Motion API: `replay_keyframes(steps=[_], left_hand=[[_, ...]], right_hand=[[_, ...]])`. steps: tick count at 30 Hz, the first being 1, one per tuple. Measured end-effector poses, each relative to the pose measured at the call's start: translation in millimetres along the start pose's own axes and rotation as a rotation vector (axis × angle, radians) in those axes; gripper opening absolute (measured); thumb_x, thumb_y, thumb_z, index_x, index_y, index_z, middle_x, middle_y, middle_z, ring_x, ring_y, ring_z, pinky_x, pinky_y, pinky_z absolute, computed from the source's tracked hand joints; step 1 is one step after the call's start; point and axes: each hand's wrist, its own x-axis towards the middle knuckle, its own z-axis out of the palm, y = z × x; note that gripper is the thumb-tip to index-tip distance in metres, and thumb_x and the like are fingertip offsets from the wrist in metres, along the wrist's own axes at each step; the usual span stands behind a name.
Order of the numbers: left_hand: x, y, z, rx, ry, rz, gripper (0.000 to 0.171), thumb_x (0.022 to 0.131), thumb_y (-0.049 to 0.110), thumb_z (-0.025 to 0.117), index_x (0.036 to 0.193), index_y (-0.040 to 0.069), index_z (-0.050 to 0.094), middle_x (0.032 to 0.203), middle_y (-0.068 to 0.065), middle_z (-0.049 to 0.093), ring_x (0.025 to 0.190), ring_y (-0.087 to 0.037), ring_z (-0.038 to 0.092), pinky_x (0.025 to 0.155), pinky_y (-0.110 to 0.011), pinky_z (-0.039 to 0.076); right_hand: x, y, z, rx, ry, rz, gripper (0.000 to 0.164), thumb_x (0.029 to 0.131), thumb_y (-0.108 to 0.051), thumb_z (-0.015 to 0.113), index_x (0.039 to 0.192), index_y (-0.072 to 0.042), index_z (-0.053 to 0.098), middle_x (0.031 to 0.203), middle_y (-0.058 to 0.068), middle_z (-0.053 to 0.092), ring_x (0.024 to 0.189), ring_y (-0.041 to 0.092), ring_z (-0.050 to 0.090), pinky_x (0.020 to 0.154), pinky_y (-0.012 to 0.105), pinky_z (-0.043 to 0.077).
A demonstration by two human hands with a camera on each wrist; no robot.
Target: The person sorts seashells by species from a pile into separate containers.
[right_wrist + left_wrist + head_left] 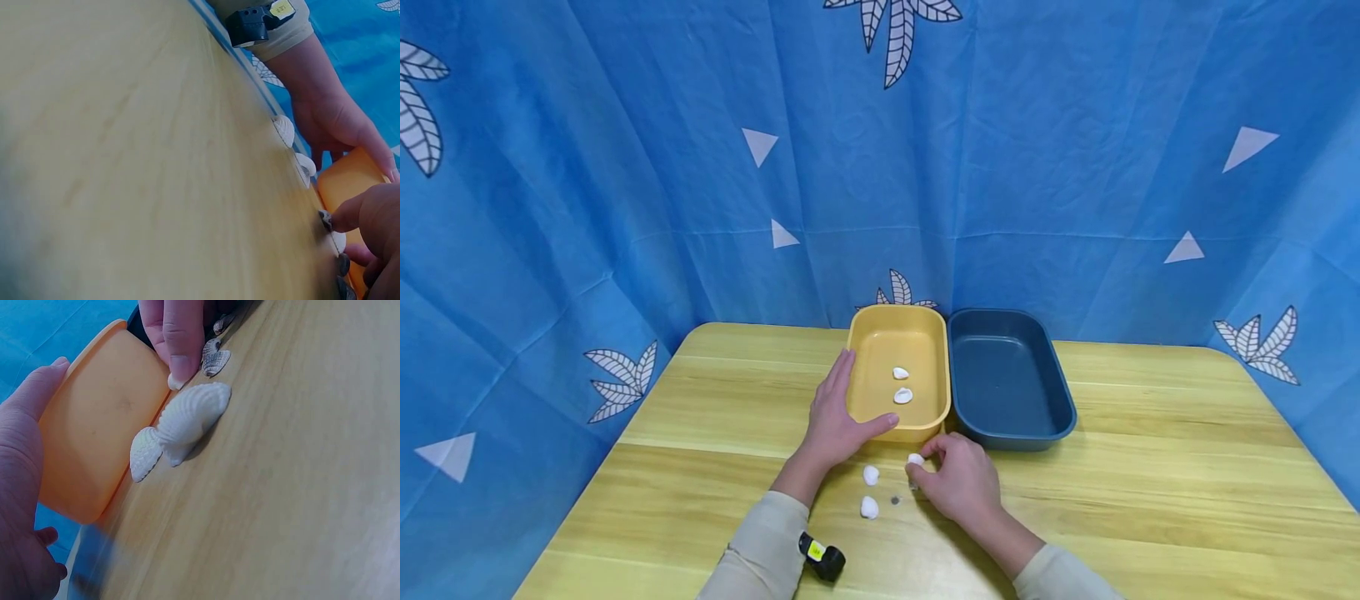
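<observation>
left grip: touches yellow tray | right grip: pinches white shell | dark-blue tray: alongside yellow

On your table, the left tray stands just beside the right tray, before the curtain. Two shells lie inside the left tray, more shells nearer you.

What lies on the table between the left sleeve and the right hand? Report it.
The head view shows two white shells and a small dark shell there, with another small one just by the right hand.
</observation>
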Motion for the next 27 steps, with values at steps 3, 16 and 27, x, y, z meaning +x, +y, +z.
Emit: replay_keyframes(steps=[3,16,27], left_hand=[[0.1,-0.1,-0.3,0.0,0.001,0.004,0.118,0.072,0.061,0.081,0.162,0.022,0.015,0.166,0.005,0.012,0.147,-0.028,0.016,0.114,-0.057,0.017],[-0.8,0.6,-0.8,-0.006,-0.005,0.012,0.119,0.072,0.068,0.077,0.162,0.022,0.014,0.166,0.002,0.012,0.148,-0.029,0.015,0.115,-0.057,0.015],[-1.4,1.3,-1.6,-0.013,-0.007,0.008,0.117,0.073,0.06,0.081,0.162,0.023,0.014,0.166,0.003,0.011,0.148,-0.029,0.015,0.115,-0.057,0.015]], right_hand=[[-0.4,0.7,-0.4,0.028,-0.003,-0.009,0.016,0.071,-0.027,0.084,0.078,-0.021,0.072,0.069,-0.007,0.049,0.059,0.009,0.045,0.053,0.03,0.039],[1.2,0.7,-5.6,0.015,-0.071,0.017,0.019,0.07,-0.03,0.084,0.081,-0.02,0.071,0.069,-0.006,0.05,0.062,0.012,0.047,0.056,0.032,0.04],[0.6,0.2,-6.8,0.058,-0.062,0.005,0.016,0.068,-0.024,0.083,0.077,-0.022,0.07,0.066,-0.008,0.05,0.059,0.01,0.046,0.054,0.031,0.04]])
